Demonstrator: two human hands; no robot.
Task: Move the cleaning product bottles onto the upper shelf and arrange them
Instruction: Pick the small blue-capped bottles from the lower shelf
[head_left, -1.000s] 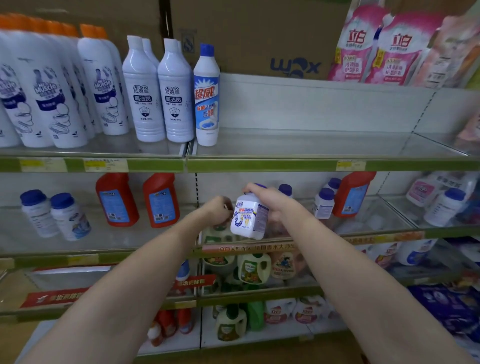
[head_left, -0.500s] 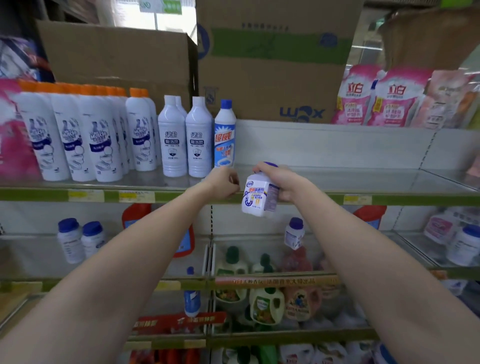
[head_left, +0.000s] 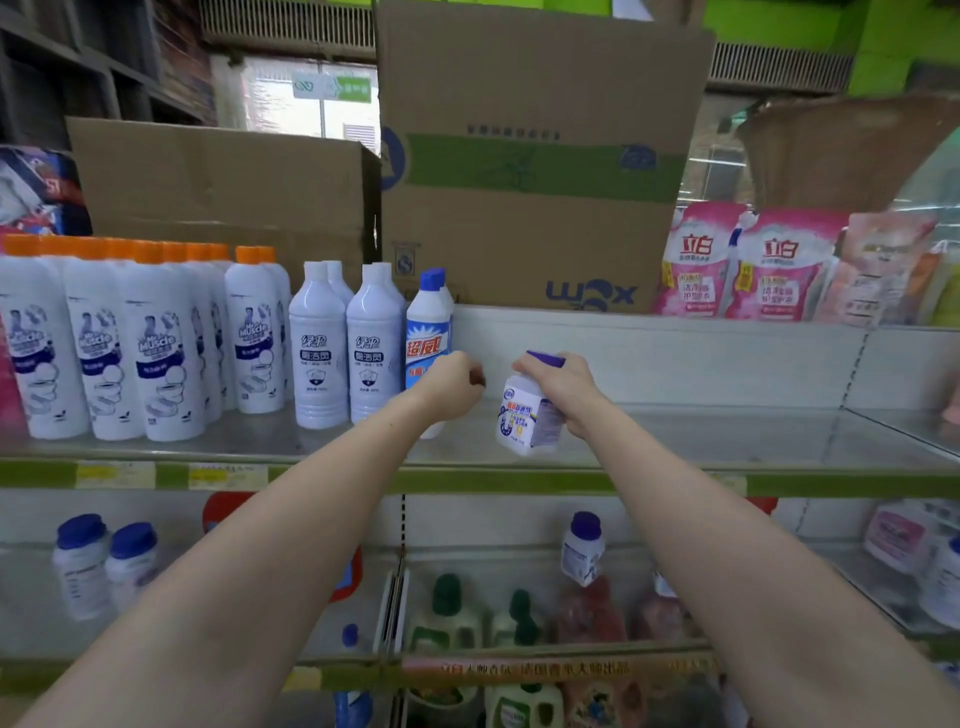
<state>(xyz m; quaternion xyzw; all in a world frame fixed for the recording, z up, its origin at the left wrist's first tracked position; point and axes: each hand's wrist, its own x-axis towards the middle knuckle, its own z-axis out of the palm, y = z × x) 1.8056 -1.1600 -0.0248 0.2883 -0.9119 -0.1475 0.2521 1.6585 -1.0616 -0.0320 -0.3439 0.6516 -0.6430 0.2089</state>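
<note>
While right hand (head_left: 563, 387) grips small bottle (head_left: 527, 418) over upper shelf (head_left: 675, 441) | left hand (head_left: 457, 382) curled, empty, beside it

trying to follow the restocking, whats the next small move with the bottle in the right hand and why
Probably lower it onto the upper shelf: the right hand grips the bottle tilted above bare shelf, right of the blue-cap bottle. The left hand is curled, holding nothing.
</note>
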